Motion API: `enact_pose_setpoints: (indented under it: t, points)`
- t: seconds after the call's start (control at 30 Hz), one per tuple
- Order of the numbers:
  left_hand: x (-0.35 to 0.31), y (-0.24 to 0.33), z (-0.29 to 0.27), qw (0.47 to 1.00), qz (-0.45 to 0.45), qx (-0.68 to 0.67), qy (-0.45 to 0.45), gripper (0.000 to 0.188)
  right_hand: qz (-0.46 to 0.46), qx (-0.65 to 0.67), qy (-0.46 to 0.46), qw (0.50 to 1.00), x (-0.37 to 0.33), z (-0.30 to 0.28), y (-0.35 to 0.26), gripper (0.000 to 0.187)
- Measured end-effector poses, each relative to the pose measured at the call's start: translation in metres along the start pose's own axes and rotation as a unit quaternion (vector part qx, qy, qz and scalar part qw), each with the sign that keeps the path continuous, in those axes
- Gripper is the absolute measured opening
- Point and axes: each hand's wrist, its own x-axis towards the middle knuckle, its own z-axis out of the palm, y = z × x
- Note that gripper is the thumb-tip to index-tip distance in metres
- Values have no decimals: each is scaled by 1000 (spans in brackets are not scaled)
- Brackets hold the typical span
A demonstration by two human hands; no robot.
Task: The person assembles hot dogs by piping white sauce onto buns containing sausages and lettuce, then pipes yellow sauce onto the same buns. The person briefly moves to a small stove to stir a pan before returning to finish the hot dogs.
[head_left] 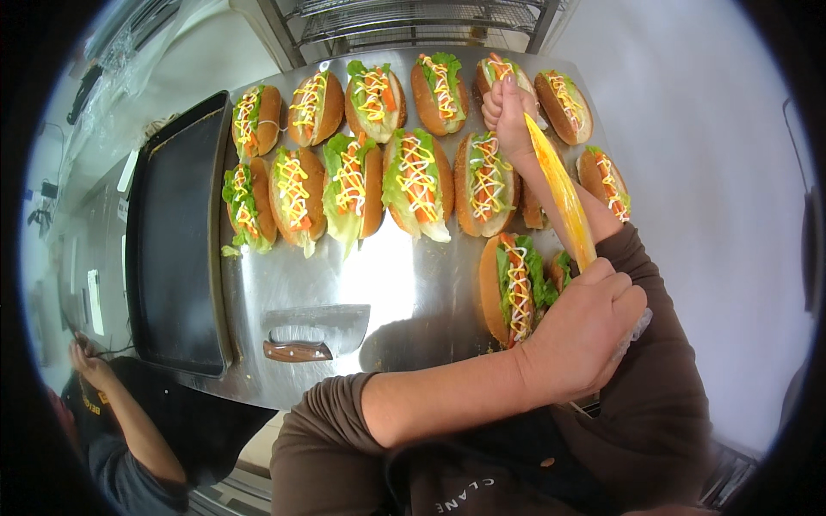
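A long, clear piping bag (564, 193) filled with yellow sauce stretches slantwise on the right. My left hand (585, 322), its forearm crossing in front of me, is closed round the bag's lower part, and crumpled plastic sticks out behind the fist. Farther up, my right hand (510, 116) is closed at the bag's narrow upper end; its palm side is partly hidden. Just beside my left hand lies a hot dog (518, 292) with lettuce and zigzags of yellow and white sauce. Under my right hand is another hot dog (499, 69), partly covered.
Several dressed hot dogs (417, 176) stand in rows on the steel table (430, 284). A cleaver (314, 334) with a wooden handle lies near the front. A black baking tray (176, 241) is at the left, a wire rack (413, 26) behind. Another person's arm (129, 408) shows lower left.
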Motion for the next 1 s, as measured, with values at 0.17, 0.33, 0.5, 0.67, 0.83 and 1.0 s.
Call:
enact_pose_setpoints:
  t: [0.17,0.33,0.5,0.67,0.83,1.0]
  points:
    - [-6,5,-1,1000,-13,7,11,25,-13,-20,-15,1000,-1,1,8,47]
    - [-10,11,1,1000,-16,-23,8,25,-4,-40,-27,999,-10,-8,5,46]
    - [-17,20,10,1000,-15,-25,8,25,8,-27,-22,999,-25,-12,-5,48]
    - [-24,25,17,1000,-7,-12,2,25,13,8,3,1000,-32,-7,-12,47]
    - [-29,28,14,1000,0,-9,13,22,30,52,60,996,-36,-7,-15,47]
    - [-30,43,11,999,50,18,-3,22,-80,-194,-30,977,-44,1,-32,43]
